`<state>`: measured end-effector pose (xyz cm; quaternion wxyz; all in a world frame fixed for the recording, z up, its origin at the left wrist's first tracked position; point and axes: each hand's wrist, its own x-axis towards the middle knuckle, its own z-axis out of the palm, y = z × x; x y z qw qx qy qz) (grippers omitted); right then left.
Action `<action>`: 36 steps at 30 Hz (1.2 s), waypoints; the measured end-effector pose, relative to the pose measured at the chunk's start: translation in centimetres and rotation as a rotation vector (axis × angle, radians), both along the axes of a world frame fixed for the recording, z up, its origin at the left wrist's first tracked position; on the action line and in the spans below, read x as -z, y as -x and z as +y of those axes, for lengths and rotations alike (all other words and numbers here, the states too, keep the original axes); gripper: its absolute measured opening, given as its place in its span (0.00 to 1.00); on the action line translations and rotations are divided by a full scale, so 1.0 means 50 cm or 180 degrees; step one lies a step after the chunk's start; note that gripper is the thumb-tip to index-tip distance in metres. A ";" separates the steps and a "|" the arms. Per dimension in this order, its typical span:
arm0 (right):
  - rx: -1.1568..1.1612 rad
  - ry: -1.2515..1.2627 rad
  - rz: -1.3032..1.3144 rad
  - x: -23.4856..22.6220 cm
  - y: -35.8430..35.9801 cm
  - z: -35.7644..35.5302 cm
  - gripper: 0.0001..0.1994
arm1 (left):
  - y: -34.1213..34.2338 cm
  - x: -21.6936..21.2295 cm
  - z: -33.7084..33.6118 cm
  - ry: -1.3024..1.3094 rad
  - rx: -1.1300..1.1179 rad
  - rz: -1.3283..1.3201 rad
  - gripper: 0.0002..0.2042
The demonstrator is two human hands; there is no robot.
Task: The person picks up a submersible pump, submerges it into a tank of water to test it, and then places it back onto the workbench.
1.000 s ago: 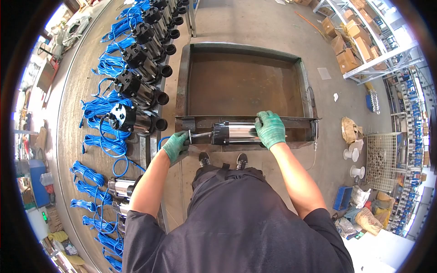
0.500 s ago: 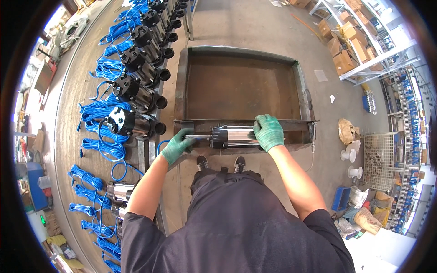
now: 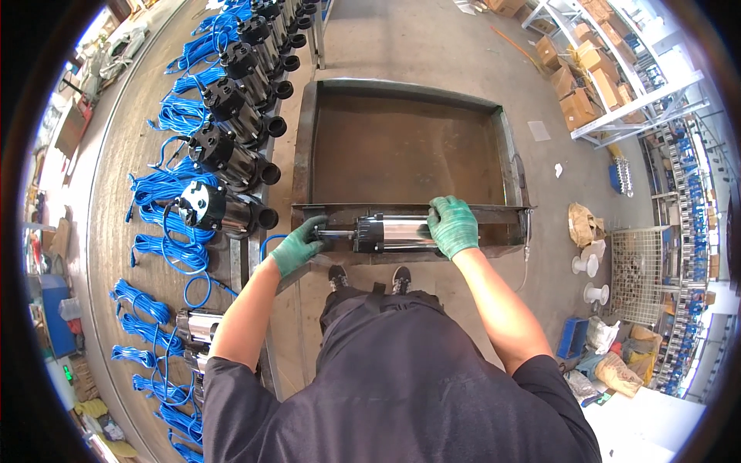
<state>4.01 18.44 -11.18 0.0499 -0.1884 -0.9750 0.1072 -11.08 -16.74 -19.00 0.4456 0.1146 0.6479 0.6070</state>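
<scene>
A submersible pump [image 3: 405,231] with a shiny steel barrel and black end lies sideways on the narrow front section of a metal trough [image 3: 505,147]. My right hand [image 3: 454,225], in a green glove, is wrapped over the barrel's right part and hides some of it. From the pump's black left end a slim metal rod [image 3: 338,233] runs to my left hand [image 3: 299,245], also green-gloved. That hand is closed around the rod's left end; whether the rod is a tool or part of the pump cannot be made out.
Brown liquid lies in the trough's wide basin. Along the left, a long bench [image 3: 123,201] bears a row of similar pumps [image 3: 224,207] with blue cable coils [image 3: 174,185]. A shelf [image 3: 656,100] with cardboard boxes [image 3: 579,108] and a wire crate [image 3: 637,274] stand at the right.
The fingers of my left hand have shifted slightly at the rod's end. My right hand keeps its place on the barrel, and the pump lies as before. The whole view has drifted slightly.
</scene>
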 end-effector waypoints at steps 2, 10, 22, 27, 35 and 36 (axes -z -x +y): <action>-0.0040 -0.0004 0.0041 0.003 0.002 -0.007 0.10 | 0.023 0.046 -0.001 0.1155 0.0663 0.1261 0.25; 0.0084 -0.0043 0.0105 0.012 -0.010 0.002 0.09 | -0.002 -0.016 0.009 -0.0082 -0.0025 -0.0353 0.29; -0.0086 0.0002 0.0009 -0.016 0.003 -0.002 0.09 | 0.026 0.043 -0.030 -0.0228 0.0027 -0.0639 0.21; -0.0075 -0.0058 -0.0003 -0.005 -0.018 0.011 0.08 | 0.036 -0.017 -0.008 -0.0331 0.0299 -0.1309 0.26; -0.0083 -0.0034 -0.0058 0.001 -0.010 0.006 0.08 | 0.010 0.052 0.012 0.0450 0.0184 0.0806 0.07; -0.0052 -0.0019 -0.0100 0.000 -0.014 0.009 0.08 | 0.018 0.052 0.017 0.0497 0.0312 0.0836 0.07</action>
